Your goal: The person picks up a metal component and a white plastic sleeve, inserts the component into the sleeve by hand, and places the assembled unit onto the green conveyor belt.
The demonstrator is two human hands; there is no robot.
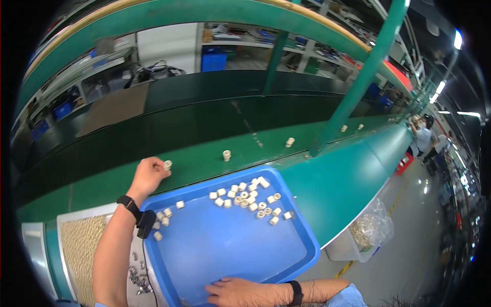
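My left hand (149, 174) reaches past the far left corner of a blue plastic tray (235, 245) and pinches a small cream cylindrical part (168, 165) on the green conveyor edge (204, 163). My right hand (238, 292) lies on the tray's near edge, fingers curled on the rim, holding nothing else. Several cream cylindrical parts (245, 197) lie loose in the tray's far half, a few more (162, 220) near its left corner. Both wrists wear black bands.
More cream parts stand spaced along the conveyor (226, 154), (290, 141), (343, 128). A green post (353, 87) rises from the belt's edge. A tray of small parts (79, 245) sits at my left, a clear bag of parts (371, 230) hangs right. Another person (422, 135) stands down the line.
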